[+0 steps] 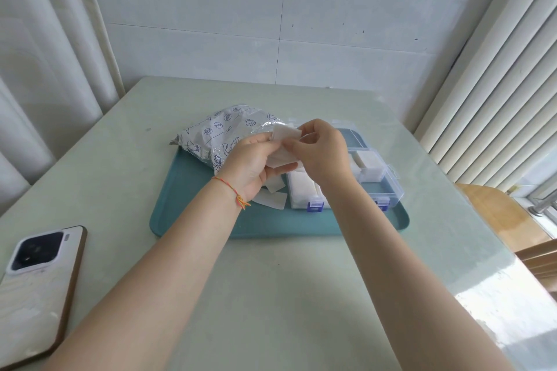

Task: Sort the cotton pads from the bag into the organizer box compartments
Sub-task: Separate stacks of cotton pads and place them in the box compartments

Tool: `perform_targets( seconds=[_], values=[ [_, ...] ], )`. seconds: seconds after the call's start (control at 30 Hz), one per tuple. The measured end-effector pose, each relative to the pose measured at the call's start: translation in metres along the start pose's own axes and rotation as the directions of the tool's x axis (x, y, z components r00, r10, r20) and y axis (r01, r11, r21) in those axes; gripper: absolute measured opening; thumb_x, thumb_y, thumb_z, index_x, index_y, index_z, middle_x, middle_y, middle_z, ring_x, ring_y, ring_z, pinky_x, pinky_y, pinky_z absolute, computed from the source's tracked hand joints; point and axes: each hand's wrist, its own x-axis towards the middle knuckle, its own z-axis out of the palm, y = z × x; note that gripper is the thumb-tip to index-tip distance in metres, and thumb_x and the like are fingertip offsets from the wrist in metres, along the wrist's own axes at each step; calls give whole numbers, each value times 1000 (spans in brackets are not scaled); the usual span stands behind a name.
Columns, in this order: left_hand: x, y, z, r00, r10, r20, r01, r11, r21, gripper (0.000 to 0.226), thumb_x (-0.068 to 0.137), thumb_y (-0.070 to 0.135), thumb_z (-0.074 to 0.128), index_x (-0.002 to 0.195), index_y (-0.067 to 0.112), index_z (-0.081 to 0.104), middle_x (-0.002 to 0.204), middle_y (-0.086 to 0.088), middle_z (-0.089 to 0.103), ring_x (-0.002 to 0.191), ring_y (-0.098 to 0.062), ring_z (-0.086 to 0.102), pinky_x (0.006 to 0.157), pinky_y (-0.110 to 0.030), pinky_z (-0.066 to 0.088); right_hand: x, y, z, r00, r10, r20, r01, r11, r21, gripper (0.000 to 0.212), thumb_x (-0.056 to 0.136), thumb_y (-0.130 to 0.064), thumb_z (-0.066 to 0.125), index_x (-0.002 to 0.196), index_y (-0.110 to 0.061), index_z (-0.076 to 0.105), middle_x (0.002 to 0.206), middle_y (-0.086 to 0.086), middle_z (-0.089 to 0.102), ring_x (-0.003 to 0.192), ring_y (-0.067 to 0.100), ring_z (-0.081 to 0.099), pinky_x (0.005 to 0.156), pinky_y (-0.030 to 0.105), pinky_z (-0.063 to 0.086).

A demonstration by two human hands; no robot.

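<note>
Above the teal tray point(211, 220), my left hand point(253, 167) and right hand point(321, 152) both pinch a few white cotton pads point(281, 156). The bag point(223, 132) lies on the tray's far left, the organizer box point(388, 181) on its right, loose pads point(271, 199) between.

- Bright, even daylight enters from the blinds point(494, 105) right of the hands.
- Glare washes the table point(509, 307) at its near right edge.
- Soft arm shadows fall below the hands.
- Wide-angle bending curves the edges; the phone point(36, 289) looks stretched.
</note>
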Motion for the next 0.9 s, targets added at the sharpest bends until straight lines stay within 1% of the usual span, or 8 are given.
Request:
perform_targets(
  seconds=[0.13, 0.23, 0.3, 0.43, 0.53, 0.67, 0.8, 0.9],
  values=[
    [0, 2, 0, 1000, -3, -4, 3, 999, -38, 26, 100, -4, 40, 106, -2, 64, 92, -17, 69, 71, -20, 72, 74, -38, 60, 1, 0, -2, 999, -34, -34, 34, 999, 9, 17, 83, -16, 72, 80, -22, 56, 77, -3, 62, 74, 18, 60, 58, 23, 42],
    [0, 1, -1, 1000, 4, 16, -4, 1000, -23, 26, 101, -3, 39, 110, 0, 64, 95, -15, 69, 74, -18, 72, 74, -37, 60, 1, -1, -1, 1000, 1, -5, -1, 1000, 31, 20, 84, -19, 72, 97, -21, 56, 92, 2, 65, 82, 18, 62, 61, 23, 44],
    [1, -1, -1, 1000, 12, 20, -12, 1000, -13, 27, 101, -2, 40, 113, 1, 63, 96, -14, 69, 76, -17, 71, 75, -37, 60, 1, -1, 0, 999, 32, 0, -32, 998, 55, 25, 84, -21, 73, 102, -20, 55, 97, 3, 66, 85, 18, 63, 61, 24, 45],
    [2, -3, 1, 999, 37, 25, -36, 999, -36, 27, 102, 0, 40, 115, 2, 63, 100, -14, 69, 82, -19, 69, 80, -38, 59, 1, -2, -1, 997, 70, -10, -69, 993, 96, 21, 83, -21, 74, 97, -18, 58, 90, -2, 64, 81, 14, 61, 64, 23, 46],
    [2, -4, 2, 998, 60, 36, -59, 997, -40, 27, 102, 1, 39, 114, 4, 63, 103, -14, 69, 87, -22, 68, 85, -39, 58, 2, 1, 1, 997, 76, -28, -73, 993, 95, 18, 81, -21, 75, 91, -15, 61, 86, -3, 64, 81, 16, 62, 70, 28, 50],
    [2, -5, 3, 996, 78, 39, -77, 996, -34, 27, 103, 2, 41, 113, 5, 65, 95, -7, 72, 82, -16, 70, 79, -31, 60, 1, 0, 6, 997, 57, -53, -53, 995, 84, 20, 81, -20, 74, 94, -14, 60, 83, -6, 61, 81, 16, 60, 77, 35, 52],
    [2, -5, 4, 996, 90, 15, -89, 995, -46, 28, 102, 2, 41, 119, 3, 63, 93, -5, 73, 80, -12, 70, 73, -24, 58, -1, -4, 9, 992, 112, -56, -105, 988, 110, 27, 83, -21, 73, 103, -15, 55, 91, -4, 60, 94, 19, 63, 84, 34, 53],
    [1, -7, 7, 996, 91, -2, -91, 995, -40, 30, 102, 1, 41, 123, 1, 61, 89, -2, 74, 77, -8, 71, 72, -20, 57, -3, -4, 9, 990, 128, -59, -120, 985, 123, 29, 86, -21, 71, 108, -15, 54, 96, -4, 58, 94, 16, 60, 83, 29, 51]
  ],
)
